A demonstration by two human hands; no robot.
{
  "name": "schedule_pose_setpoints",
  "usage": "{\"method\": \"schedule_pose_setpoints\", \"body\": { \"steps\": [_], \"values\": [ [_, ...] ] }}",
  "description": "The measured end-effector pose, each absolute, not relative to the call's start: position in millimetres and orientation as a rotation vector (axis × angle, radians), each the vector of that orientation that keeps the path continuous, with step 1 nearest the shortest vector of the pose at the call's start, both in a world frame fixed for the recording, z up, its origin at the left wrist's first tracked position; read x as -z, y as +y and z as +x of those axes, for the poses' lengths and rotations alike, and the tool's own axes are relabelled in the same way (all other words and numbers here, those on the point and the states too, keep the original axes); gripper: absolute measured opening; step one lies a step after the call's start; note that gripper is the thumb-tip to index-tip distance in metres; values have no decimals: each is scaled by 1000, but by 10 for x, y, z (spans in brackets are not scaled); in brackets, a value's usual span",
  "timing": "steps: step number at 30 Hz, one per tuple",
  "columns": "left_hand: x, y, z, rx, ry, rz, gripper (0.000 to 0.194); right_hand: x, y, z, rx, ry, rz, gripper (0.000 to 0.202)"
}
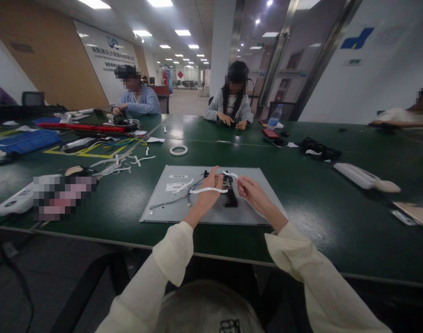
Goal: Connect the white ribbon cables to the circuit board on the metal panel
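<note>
A flat grey metal panel (pixel 169 213) lies on the table before me, with thin grey cables (pixel 169 202) across its left half. Over it, my left hand (pixel 208 192) is closed around the left side of a black part with a circuit board (pixel 231 198). A white strip (pixel 207 189) crosses the back of that hand. My right hand (pixel 253 193) is closed in a pinch on a short white tape strip (pixel 229 174) beside the board. Some of the left fingers are hidden behind the part.
A tape roll (pixel 178 150) lies beyond the panel, with loose white strips (pixel 117 166) to its left. A blue tray (pixel 27 141) stands far left. Pouches and a white device (pixel 362 175) lie around the table (pixel 311 208). Several people sit at it.
</note>
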State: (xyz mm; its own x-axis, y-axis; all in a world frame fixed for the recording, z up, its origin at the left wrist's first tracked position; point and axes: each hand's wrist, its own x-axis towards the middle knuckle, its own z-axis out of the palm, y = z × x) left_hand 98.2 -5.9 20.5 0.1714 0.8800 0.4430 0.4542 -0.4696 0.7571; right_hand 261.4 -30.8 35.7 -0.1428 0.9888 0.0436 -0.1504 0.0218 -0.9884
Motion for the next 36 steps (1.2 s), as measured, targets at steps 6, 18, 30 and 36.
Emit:
{"method": "schedule_pose_setpoints", "body": {
  "steps": [6,18,30,36],
  "values": [
    [-359,42,998,-1290,1081,1634,35,-372,-360,2575,-1383,-1394,-1015,33],
    [-285,-242,1033,-1147,1341,2118,19,-346,-327,2697,-572,-1709,-1526,41],
    [-280,-321,1051,-998,1287,1960,26,-439,-431,2715,-732,-1923,-1386,45],
    [-169,-275,1083,-948,1404,2091,11,-369,-405,2788,-473,-2032,-1558,47]
  ]
}}
